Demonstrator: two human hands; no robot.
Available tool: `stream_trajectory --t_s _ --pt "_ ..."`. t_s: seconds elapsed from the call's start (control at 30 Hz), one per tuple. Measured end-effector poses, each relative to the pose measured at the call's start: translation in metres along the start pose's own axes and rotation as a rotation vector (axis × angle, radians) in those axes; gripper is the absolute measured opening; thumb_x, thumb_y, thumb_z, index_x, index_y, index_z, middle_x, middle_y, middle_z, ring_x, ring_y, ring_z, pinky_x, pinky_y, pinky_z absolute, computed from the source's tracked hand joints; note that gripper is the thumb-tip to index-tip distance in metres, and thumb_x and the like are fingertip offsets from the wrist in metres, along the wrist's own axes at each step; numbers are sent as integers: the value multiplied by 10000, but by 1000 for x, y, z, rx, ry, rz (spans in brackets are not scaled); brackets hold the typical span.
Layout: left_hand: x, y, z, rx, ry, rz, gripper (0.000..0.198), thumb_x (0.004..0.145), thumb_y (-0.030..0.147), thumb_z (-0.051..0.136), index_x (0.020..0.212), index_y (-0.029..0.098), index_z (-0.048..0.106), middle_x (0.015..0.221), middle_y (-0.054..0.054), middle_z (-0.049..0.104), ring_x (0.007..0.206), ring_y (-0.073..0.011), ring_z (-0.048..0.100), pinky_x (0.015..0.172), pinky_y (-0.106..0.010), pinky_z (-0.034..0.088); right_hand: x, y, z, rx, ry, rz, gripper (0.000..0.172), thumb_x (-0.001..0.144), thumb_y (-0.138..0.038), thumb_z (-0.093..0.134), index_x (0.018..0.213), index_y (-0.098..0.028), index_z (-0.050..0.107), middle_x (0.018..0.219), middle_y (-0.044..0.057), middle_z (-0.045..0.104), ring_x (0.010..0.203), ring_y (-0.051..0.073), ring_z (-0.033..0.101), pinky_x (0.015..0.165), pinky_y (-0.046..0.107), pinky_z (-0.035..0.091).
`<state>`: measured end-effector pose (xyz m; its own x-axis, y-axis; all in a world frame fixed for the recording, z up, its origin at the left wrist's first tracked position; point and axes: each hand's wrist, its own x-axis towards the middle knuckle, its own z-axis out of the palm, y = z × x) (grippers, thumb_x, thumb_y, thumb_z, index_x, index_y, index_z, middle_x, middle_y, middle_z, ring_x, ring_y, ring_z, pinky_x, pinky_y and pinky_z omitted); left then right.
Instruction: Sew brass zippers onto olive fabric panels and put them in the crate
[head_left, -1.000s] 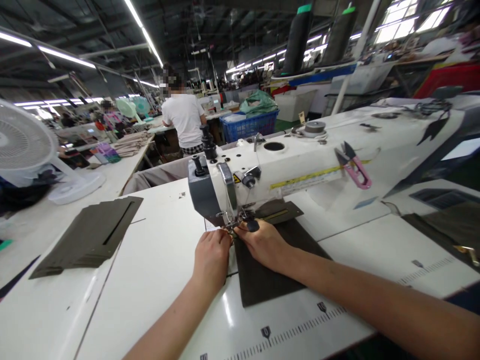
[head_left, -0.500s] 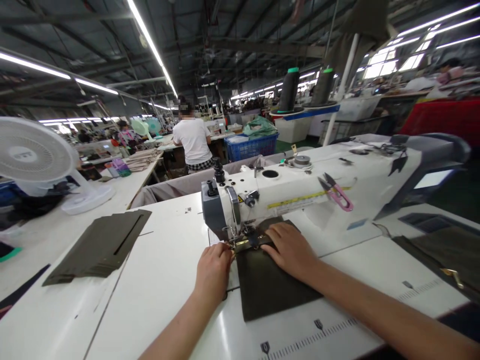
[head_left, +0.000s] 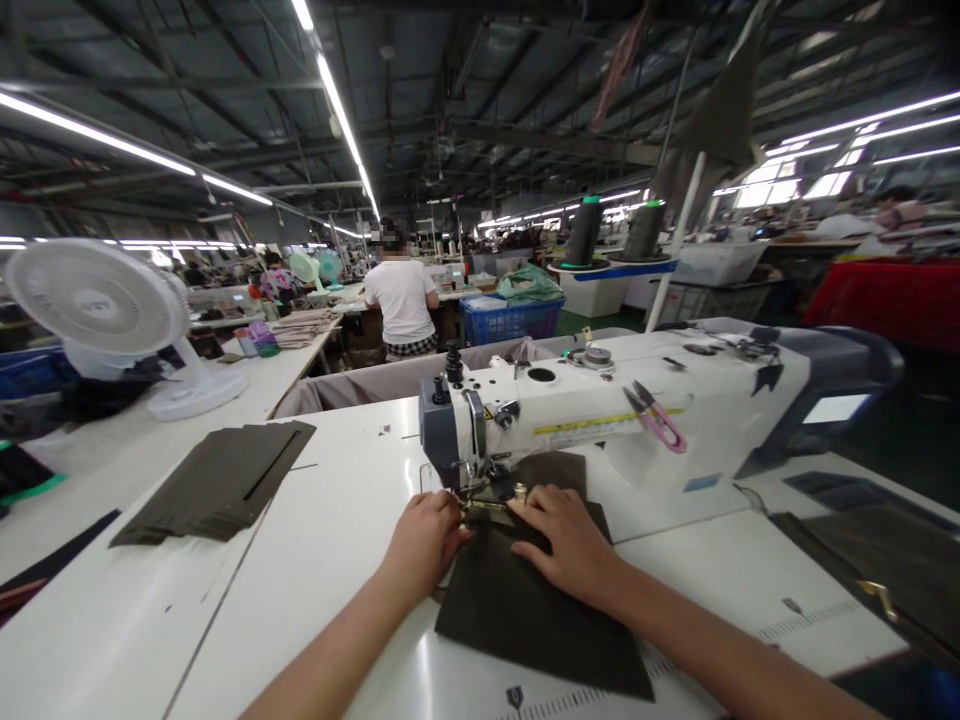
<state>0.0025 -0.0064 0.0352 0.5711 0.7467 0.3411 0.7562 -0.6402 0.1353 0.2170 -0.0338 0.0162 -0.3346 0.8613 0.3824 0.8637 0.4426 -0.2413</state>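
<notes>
A dark olive fabric panel [head_left: 525, 610] is shown lying flat on the white sewing table [head_left: 315, 560], its far edge tucked under the presser foot [head_left: 480, 487] of the white sewing machine [head_left: 600, 410]. The left hand [head_left: 424, 540] is laid on the panel's left far corner, just beside the foot; its fingers are curled narrow, with the tips pressed against the fabric edge, though it cannot be told whether the cloth is pinched. The right hand [head_left: 570, 540] is spread flat on the panel to the right of the foot, fingers extended and held loosely apart, with nothing gripped. A brass-coloured zipper strip [head_left: 491, 512] is seen between the two hands at the panel's far edge.

Pink thread snips [head_left: 656, 418] are rested on the machine arm to the right. A stack of olive cut pieces [head_left: 217, 480] is placed on the table well to the left. A second olive piece [head_left: 877, 560] is laid at the near right. A white desk fan [head_left: 97, 300] is set on the far left bench. A person in a white shirt [head_left: 401, 300] is seated far behind the machine, beside a blue crate [head_left: 510, 320].
</notes>
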Motion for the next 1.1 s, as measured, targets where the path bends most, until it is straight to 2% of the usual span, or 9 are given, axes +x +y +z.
stream_trajectory --t_s 0.1,0.23,0.37,0.5,0.6,0.8,0.9,1.03,1.1 --pt "-1 1 -13 -14 -54 19 120 732 285 682 789 193 631 927 -27 631 855 -188 602 828 -344 450 1 3 3 -81 48 33 606 735 -280 632 1276 -115 414 1016 122 562 932 262 506 789 408 393" --pt "-16 13 -21 -13 -73 22 150 726 261 689 854 203 635 1018 -48 623 948 -224 578 942 -435 374 -11 14 4 -185 106 -58 373 745 -271 613 1078 -107 576 1025 145 575 943 289 513 822 435 393" --pt "-35 26 -15 -35 -80 34 90 759 122 615 825 182 626 938 -41 635 869 -200 588 895 -389 413 -23 17 -5 -213 142 -109 213 799 -115 453 907 -107 636 937 142 634 854 259 576 750 379 427" --pt "-34 29 -18 -122 -9 19 200 786 103 572 956 200 610 940 -36 639 859 -196 581 790 -351 450 -14 -4 -38 115 -176 52 281 848 -171 397 669 -180 614 643 25 636 609 168 584 563 262 395" --pt "-23 30 -22 -196 75 61 256 787 129 587 1027 217 585 1001 -44 629 912 -200 567 798 -351 434 -2 -20 -62 343 -386 100 296 828 -229 440 571 -173 578 564 2 610 550 132 556 500 219 342" --pt "-3 33 -13 -198 28 307 71 806 169 567 865 189 601 894 -19 642 852 -173 577 779 -333 402 1 -26 -66 393 -415 159 316 845 -271 419 585 -164 564 574 15 624 536 129 549 508 225 334" --pt "2 33 -12 -145 70 397 136 860 173 462 852 170 598 854 -35 645 795 -165 584 749 -323 415 -7 -30 -73 216 -234 133 282 841 -263 450 599 -176 565 568 15 601 542 149 545 515 251 337" --pt "6 30 -17 -128 128 430 212 872 146 385 879 152 597 787 -56 648 767 -172 605 742 -316 447 -32 -58 -83 -42 375 -152 142 827 -174 484 749 -155 602 734 72 619 700 205 562 657 328 391" --pt "9 28 -19 -128 139 390 221 879 165 378 867 149 598 761 -64 647 740 -179 610 717 -310 465 -44 -83 -73 -33 576 -309 137 813 -113 484 739 -138 596 774 96 626 751 212 566 721 349 403"
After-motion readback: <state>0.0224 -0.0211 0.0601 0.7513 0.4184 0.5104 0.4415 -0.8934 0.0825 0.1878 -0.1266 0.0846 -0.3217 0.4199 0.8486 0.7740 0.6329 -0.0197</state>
